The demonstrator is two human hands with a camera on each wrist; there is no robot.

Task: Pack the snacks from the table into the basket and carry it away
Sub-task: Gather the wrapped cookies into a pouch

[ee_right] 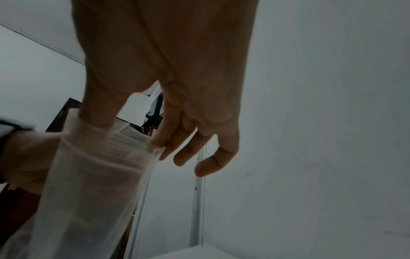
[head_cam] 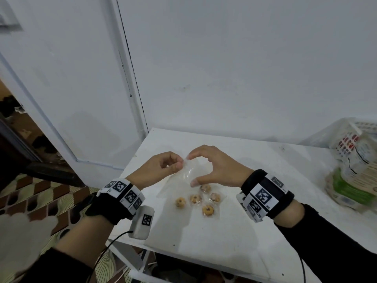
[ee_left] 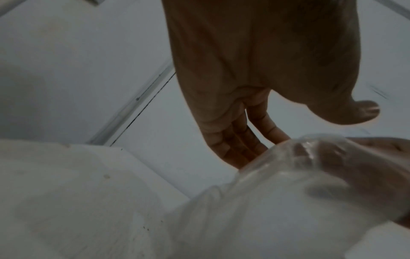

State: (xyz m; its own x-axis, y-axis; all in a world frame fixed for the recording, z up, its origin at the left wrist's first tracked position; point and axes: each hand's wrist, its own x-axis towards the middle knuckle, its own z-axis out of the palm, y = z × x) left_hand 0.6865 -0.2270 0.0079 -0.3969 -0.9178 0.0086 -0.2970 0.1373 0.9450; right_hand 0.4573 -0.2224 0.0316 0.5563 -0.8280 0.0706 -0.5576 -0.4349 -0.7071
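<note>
A clear plastic bag (head_cam: pixel 184 178) hangs over the white table (head_cam: pixel 244 231), held up by both hands. My left hand (head_cam: pixel 179 162) pinches the bag's top edge between thumb and fingers. My right hand (head_cam: pixel 191 170) pinches the same edge, forefinger above and thumb below. In the right wrist view the bag (ee_right: pixel 93 175) hangs from thumb and forefinger, its mouth slightly parted. The left wrist view has my fingers (ee_left: pixel 233 145) at the bag's (ee_left: pixel 288 192) rim. Several wrapped cookies (head_cam: pixel 195 199) lie on the table just below the bag. A white latticed basket (head_cam: pixel 342 137) stands at the far right.
A green and white packet (head_cam: pixel 350 184) leans at the basket, near the table's right side. White walls close the table in behind. The table's left edge drops to a patterned tile floor (head_cam: pixel 40 193), with a doorway and dark clutter beyond.
</note>
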